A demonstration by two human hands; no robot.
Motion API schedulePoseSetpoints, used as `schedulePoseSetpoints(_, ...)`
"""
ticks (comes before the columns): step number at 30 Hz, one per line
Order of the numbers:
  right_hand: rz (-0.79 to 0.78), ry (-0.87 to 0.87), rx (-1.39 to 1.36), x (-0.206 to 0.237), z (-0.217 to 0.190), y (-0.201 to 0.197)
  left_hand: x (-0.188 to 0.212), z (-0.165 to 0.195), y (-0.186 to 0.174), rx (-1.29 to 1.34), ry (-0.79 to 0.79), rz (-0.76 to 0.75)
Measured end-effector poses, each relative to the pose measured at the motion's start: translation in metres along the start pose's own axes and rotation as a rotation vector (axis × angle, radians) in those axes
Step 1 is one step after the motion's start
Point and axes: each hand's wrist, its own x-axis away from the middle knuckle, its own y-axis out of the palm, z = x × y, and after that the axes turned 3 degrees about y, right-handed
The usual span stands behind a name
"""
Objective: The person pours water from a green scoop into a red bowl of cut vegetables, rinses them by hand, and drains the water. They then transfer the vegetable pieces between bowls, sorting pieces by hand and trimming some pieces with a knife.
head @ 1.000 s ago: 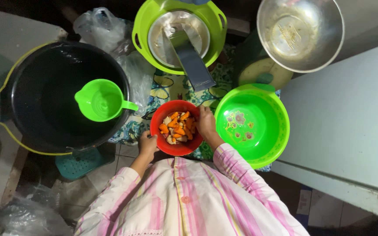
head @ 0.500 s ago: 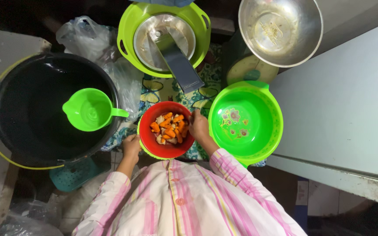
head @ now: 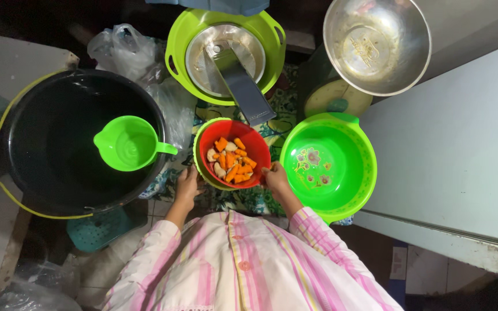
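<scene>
We keep both hands, left hand (head: 187, 185) and right hand (head: 274, 177), fingers gripping the red bowl (head: 234, 154) of carrot pieces (head: 233, 161), unmoved beside the green basin (head: 328, 166).

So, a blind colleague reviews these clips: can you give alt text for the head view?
Seen from above, a person's left hand and right hand grip opposite sides of a red bowl of orange carrot pieces. Around it sit an empty green bowl, a black bucket with a green jug, and a steel bowl.

Pink-and-white striped, seemingly buttoned shirt (head: 243, 270), long sleeves
</scene>
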Motion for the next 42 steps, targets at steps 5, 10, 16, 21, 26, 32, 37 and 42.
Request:
schedulePoseSetpoints(5, -0.069, 0.071, -0.141, 0.008, 0.014, -0.015, -0.005, -0.006, 0.005, 0.119, 0.323, 0.163)
schedulePoseSetpoints(10, -0.055, 0.014, -0.201, 0.008, 0.025, -0.024, -0.002, -0.005, 0.008, -0.031, 0.205, 0.103)
schedulePoseSetpoints(16, 0.039, -0.039, -0.287, 0.013, 0.043, -0.037, 0.0, -0.01, -0.004, -0.504, 0.415, 0.342)
schedulePoseSetpoints(21, 0.188, -0.103, -0.235, 0.023, 0.057, -0.051, 0.001, -0.014, -0.021, -0.416, 0.405, 0.409)
schedulePoseSetpoints(26, 0.314, -0.125, -0.294, 0.028, 0.063, -0.054, 0.0, -0.006, -0.015, -0.041, 0.138, 0.329)
schedulePoseSetpoints(32, 0.398, -0.154, -0.328, 0.016, 0.045, -0.027, -0.008, 0.002, -0.007, 0.167, 0.102, 0.232)
schedulePoseSetpoints(37, 0.415, -0.144, -0.409, 0.01, 0.022, 0.005, -0.003, -0.004, -0.014, -0.027, 0.241, 0.369)
schedulePoseSetpoints(42, 0.448, -0.14, -0.392, 0.003, 0.006, 0.019, 0.001, -0.019, -0.029, -0.124, 0.284, 0.418)
